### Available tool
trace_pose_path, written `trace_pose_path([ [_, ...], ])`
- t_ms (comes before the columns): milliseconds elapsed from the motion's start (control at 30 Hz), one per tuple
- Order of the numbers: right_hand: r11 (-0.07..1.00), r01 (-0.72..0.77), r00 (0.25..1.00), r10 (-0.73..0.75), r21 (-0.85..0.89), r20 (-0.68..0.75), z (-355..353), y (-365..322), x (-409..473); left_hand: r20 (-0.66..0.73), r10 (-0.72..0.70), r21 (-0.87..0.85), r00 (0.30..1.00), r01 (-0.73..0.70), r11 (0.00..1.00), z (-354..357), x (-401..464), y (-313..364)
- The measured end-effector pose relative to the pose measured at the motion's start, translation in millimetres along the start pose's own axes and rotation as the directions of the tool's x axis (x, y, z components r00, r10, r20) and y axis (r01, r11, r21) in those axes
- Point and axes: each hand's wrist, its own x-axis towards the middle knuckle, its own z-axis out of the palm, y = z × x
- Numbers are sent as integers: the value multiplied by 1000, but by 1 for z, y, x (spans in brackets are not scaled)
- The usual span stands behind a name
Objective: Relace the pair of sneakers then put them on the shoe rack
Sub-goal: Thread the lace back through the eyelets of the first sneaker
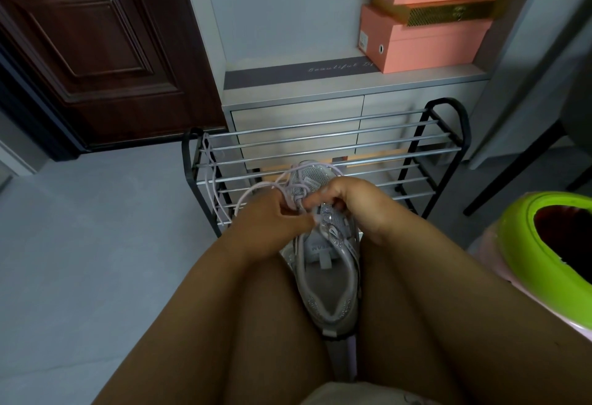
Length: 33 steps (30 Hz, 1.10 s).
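Note:
A grey sparkly sneaker point(326, 279) lies between my knees, toe pointing away toward the shoe rack point(320, 148). My left hand point(272, 222) pinches a pale lilac lace point(256, 188) at the eyelets, and the lace loops out to the left. On the right side of the tongue, my right hand point(349, 199) grips the sneaker's upper, fingers meeting the left hand at the lace. Another lilac lace point(211, 180) hangs over the rack's left end. The second sneaker is not visible.
The black-framed rack with chrome bars stands in front of a grey drawer cabinet point(294, 116). Pink shoe boxes point(426, 20) are stacked on its right. A dark wooden door point(96, 52) is at the left, a green-rimmed bin point(551, 238) at my right. Grey floor point(96, 244) on the left.

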Motion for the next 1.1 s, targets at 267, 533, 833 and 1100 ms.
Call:
trace_pose_path([
  [267, 1000, 1, 1000, -1, -22, -2, 2, 7, 9, -122, 37, 232, 992, -7, 973, 2, 5, -16],
  [533, 866, 240, 961, -277, -438, -21, -1, 15, 18, -128, -31, 30, 991, 36, 999, 4, 9, -28],
  [833, 783, 338, 921, -390, -522, 12, -19, 15, 14, -156, -70, -33, 985, 66, 997, 4, 10, -33],
  [1100, 810, 310, 945, -321, 498, -65, -35, 10, -3, -129, -128, -188, 983, 102, 977, 7, 12, -31],
])
